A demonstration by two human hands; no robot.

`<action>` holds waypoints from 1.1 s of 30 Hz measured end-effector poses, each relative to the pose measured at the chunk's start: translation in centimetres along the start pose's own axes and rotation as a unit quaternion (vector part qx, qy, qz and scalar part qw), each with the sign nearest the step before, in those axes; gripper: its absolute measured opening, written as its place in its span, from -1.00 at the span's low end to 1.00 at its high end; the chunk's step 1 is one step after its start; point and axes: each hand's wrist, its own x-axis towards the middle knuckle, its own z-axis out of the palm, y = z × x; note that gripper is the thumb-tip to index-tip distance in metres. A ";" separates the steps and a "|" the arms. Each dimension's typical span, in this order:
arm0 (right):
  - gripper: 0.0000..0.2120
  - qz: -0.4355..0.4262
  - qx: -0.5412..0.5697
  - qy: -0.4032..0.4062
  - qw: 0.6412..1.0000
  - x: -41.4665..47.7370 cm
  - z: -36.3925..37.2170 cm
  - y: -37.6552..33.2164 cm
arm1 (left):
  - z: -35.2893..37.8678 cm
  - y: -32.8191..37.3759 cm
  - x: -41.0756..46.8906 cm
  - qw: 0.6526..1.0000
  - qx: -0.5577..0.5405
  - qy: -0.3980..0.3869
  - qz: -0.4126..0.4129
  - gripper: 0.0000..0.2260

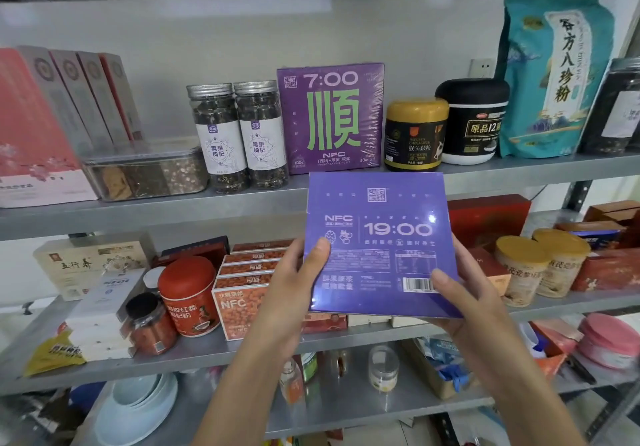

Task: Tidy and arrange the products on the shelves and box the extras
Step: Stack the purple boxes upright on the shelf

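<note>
A flat box (377,237), square, blue-violet and wrapped in glossy film that catches the light, is held in front of the grey metal shelf (138,217); its printed face, marked 19:00 with a barcode low on the right, is turned toward the camera. Just above and behind the flat box, a purple box (330,116) of similar shape, shrink-wrapped and marked 7:00, is stood on that shelf. Up and to the left of the flat box, two glass jars (239,134) with ribbed silver lids are set side by side; up and to the right, a crinkled teal bag (550,75) is stood. Down and to the left, a row of orange cartons (239,293) and a rounded red tin (188,293) are ranged on a lower level; the cartons are partly covered by the left hand (294,293).

The small print on the flat box is too blurred to be read; whatever lies directly behind it is hidden.

The box's left edge is gripped by the left hand, with the thumb laid on the front and the fingers hidden behind. The lower right corner is gripped by the right hand (464,307), the thumb pressed beside the barcode, the fingers tucked out of sight; both forearms are raised from the bottom of the view.
</note>
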 end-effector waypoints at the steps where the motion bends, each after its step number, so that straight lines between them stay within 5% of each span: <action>1: -0.24 0.024 0.029 -0.041 0.998 0.0 -0.1 -0.4 | -0.4 0.0 0.1 1.000 -0.009 0.005 -0.001 -0.55; 4: -0.23 0.075 0.083 -0.095 0.989 0.1 0.0 -0.7 | -0.9 -0.5 0.3 0.999 -0.025 -0.009 -0.019 -0.56; 9: -0.46 0.069 0.103 -0.010 0.992 0.2 1.0 0.2 | -0.7 -0.7 0.3 1.000 -0.004 0.001 -0.031 -0.61; 12: -0.44 0.034 0.059 0.038 0.997 -0.5 1.9 0.0 | 0.1 -0.2 0.0 0.974 0.201 0.095 0.051 -0.80; 14: -0.35 0.008 0.012 0.072 0.997 -1.1 2.8 -0.3 | 1.1 0.5 -1.0 0.941 0.281 0.125 0.139 -0.67; 19: -0.50 -0.125 -0.136 0.143 0.972 -2.1 5.7 -0.4 | 4.1 3.1 -3.3 0.960 0.231 -0.069 0.140 -0.35; 22: -0.47 -0.187 -0.178 0.096 0.961 -2.6 7.0 -0.4 | 5.0 4.4 -3.9 0.972 0.164 -0.107 0.126 -0.14; 27: -0.29 -0.191 -0.233 0.008 0.953 -3.1 7.4 0.3 | 3.8 5.5 -2.9 0.980 0.143 -0.031 0.133 -0.36; 33: -0.50 -0.220 -0.250 0.031 0.942 -1.4 6.0 -0.6 | 1.4 6.5 -1.1 0.975 0.111 -0.059 0.181 -0.70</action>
